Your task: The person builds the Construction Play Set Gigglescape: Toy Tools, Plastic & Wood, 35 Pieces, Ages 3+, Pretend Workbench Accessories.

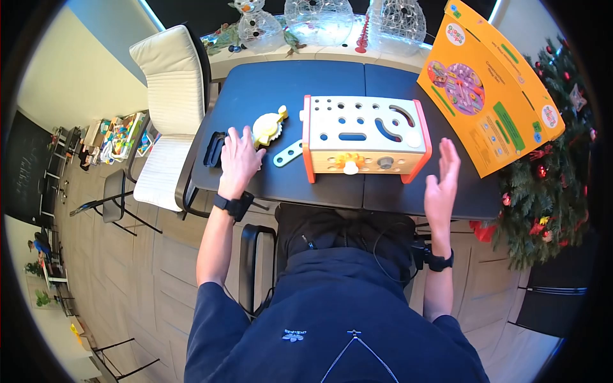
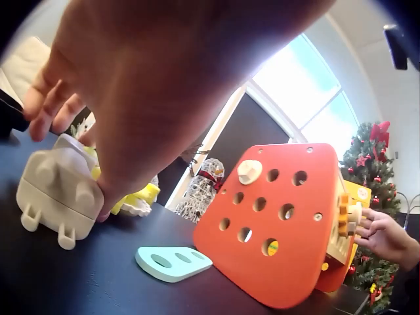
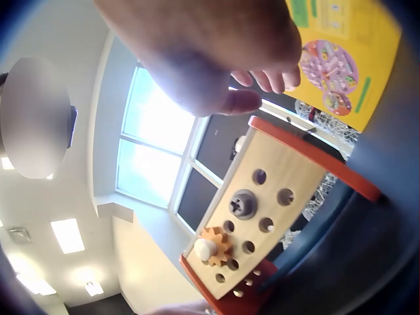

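Note:
A wooden toy box (image 1: 364,134) with red end panels stands on the dark table. To its left, my left hand (image 1: 239,163) is held low with fingers spread, beside a yellow toothed piece (image 1: 267,129). In the left wrist view, a cream piece (image 2: 59,193) with pegs sits below this hand (image 2: 144,85), near the thumb; contact is unclear. A mint strip with holes (image 1: 288,154) lies against the box's left end. My right hand (image 1: 442,185) is raised off the box's right end, fingers straight and holding nothing. An orange gear (image 3: 215,247) is on the box's front.
A black tray (image 1: 214,150) lies at the table's left edge. A large yellow package (image 1: 491,89) stands at the right, near a decorated tree (image 1: 543,191). Behind the table (image 1: 287,80) are lit snowman figures (image 1: 260,29). A white chair (image 1: 167,96) stands to the left.

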A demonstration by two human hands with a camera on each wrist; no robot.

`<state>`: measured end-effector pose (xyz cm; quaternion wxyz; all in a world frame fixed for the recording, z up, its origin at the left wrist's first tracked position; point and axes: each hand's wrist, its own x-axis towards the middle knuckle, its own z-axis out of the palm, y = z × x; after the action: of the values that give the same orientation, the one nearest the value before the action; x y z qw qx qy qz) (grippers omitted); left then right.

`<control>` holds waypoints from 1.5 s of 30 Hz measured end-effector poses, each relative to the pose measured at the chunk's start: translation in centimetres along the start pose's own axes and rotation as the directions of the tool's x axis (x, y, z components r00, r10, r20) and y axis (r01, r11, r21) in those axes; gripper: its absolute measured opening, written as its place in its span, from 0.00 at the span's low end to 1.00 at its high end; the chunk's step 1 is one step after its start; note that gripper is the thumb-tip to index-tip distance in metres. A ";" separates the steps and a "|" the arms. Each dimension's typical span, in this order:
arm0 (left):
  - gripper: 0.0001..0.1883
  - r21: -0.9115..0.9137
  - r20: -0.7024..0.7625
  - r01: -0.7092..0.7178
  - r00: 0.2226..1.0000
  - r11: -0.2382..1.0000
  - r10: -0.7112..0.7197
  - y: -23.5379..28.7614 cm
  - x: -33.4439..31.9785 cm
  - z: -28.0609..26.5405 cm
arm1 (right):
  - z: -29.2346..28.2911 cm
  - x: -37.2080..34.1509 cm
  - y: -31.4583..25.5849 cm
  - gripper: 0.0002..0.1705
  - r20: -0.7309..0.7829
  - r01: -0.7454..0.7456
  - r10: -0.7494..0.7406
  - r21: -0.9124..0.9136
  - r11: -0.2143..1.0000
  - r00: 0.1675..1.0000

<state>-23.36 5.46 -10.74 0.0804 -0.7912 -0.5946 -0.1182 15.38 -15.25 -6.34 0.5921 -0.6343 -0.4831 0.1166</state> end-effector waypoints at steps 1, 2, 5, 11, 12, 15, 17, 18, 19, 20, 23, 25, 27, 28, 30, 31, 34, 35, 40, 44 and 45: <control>0.37 -0.018 0.089 0.041 0.995 0.999 -0.040 -0.7 0.3 0.6 | -0.2 0.3 -0.9 0.46 -0.053 0.017 -0.016 0.016 1.000 0.998; 0.36 -0.034 0.177 0.081 0.981 0.996 -0.073 -1.4 0.9 1.1 | -0.4 0.7 -1.4 0.43 -0.104 0.054 -0.050 0.041 0.998 0.993; 0.34 -0.202 0.423 0.213 0.899 0.956 -0.111 -3.2 4.2 2.1 | -0.6 1.5 -3.9 0.38 -0.134 0.149 -0.141 0.049 0.988 0.981; 0.24 -0.913 0.407 0.403 0.912 0.066 0.047 1.1 6.8 -4.7 | 1.4 3.3 -6.3 0.27 0.044 0.200 -0.212 0.194 0.960 0.976; 0.21 -0.934 0.348 0.349 0.937 -0.070 0.028 2.8 7.0 -6.0 | 2.0 3.6 -7.2 0.26 0.088 0.164 -0.181 0.175 0.971 0.980; 0.16 -0.974 0.137 0.153 0.986 -0.170 0.099 6.0 8.3 -7.7 | 3.8 4.9 -7.2 0.24 0.216 0.271 -0.286 0.095 0.958 0.934; 0.16 -0.997 0.018 0.029 0.988 -0.072 0.153 7.6 9.3 -8.0 | 5.2 5.3 -8.4 0.23 0.299 0.261 -0.273 0.081 0.962 0.914; 0.18 -0.999 -0.053 -0.052 0.983 -0.011 0.175 8.2 9.8 -7.4 | 5.9 5.6 -8.4 0.23 0.331 0.261 -0.276 0.090 0.961 0.902; 0.25 -0.981 -0.186 -0.192 0.971 0.026 0.150 9.3 9.6 -8.0 | 6.8 5.9 -8.0 0.23 0.360 0.261 -0.279 0.098 0.960 0.890; 0.27 -0.965 -0.221 -0.239 0.963 0.106 0.152 10.0 9.4 -8.4 | 7.4 6.2 -7.7 0.22 0.387 0.261 -0.281 0.106 0.960 0.878; 0.34 -0.914 -0.282 -0.321 0.943 0.250 0.179 11.1 9.0 -8.5 | 8.7 6.5 -7.7 0.21 0.409 0.213 -0.249 0.131 0.968 0.878; 0.33 -0.906 -0.325 -0.369 0.921 0.209 0.216 11.2 8.8 -8.2 | 9.0 6.7 -7.8 0.21 0.416 0.208 -0.253 0.149 0.967 0.874; 0.32 -0.917 -0.316 -0.361 0.917 0.168 0.245 11.2 8.6 -8.0 | 9.2 6.8 -7.8 0.22 0.423 0.207 -0.262 0.171 0.963 0.867; 0.31 -0.923 -0.311 -0.356 0.914 0.148 0.260 11.2 8.4 -7.9 | 9.5 7.0 -7.7 0.22 0.431 0.219 -0.272 0.168 0.961 0.861; 0.31 -0.931 -0.299 -0.346 0.905 0.117 0.302 10.9 8.7 -7.3 | 10.2 7.8 -7.6 0.23 0.444 0.244 -0.289 0.158 0.957 0.848; 0.30 -0.929 -0.297 -0.350 0.901 0.125 0.317 10.8 8.6 -7.4 | 10.4 8.2 -7.7 0.26 0.458 0.270 -0.312 0.157 0.950 0.832; 0.28 -0.922 -0.295 -0.362 0.888 0.140 0.352 10.7 8.5 -7.8 | 11.1 8.9 -8.4 0.29 0.437 0.343 -0.384 0.172 0.923 0.813; 0.27 -0.921 -0.295 -0.363 0.885 0.139 0.360 10.8 8.4 -8.0 | 11.2 9.1 -8.9 0.30 0.435 0.379 -0.420 0.181 0.907 0.797; 0.27 -0.895 -0.323 -0.408 0.872 0.182 0.368 10.8 8.8 -7.2 | 12.0 9.9 -9.8 0.35 0.452 0.483 -0.517 0.200 0.853 0.727; 0.28 -0.893 -0.318 -0.407 0.873 0.194 0.371 10.7 8.9 -7.1 | 12.3 10.6 -9.5 0.38 0.453 0.509 -0.532 0.183 0.841 0.715; 0.28 -0.897 -0.309 -0.399 0.873 0.189 0.377 10.7 8.8 -7.2 | 12.3 10.6 -9.4 0.38 0.450 0.509 -0.532 0.182 0.841 0.718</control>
<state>-11.38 8.70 -1.24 -0.3651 -0.8056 -0.1895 -0.4263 7.37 -1.02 2.92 0.4752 -0.4095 -0.7708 0.1112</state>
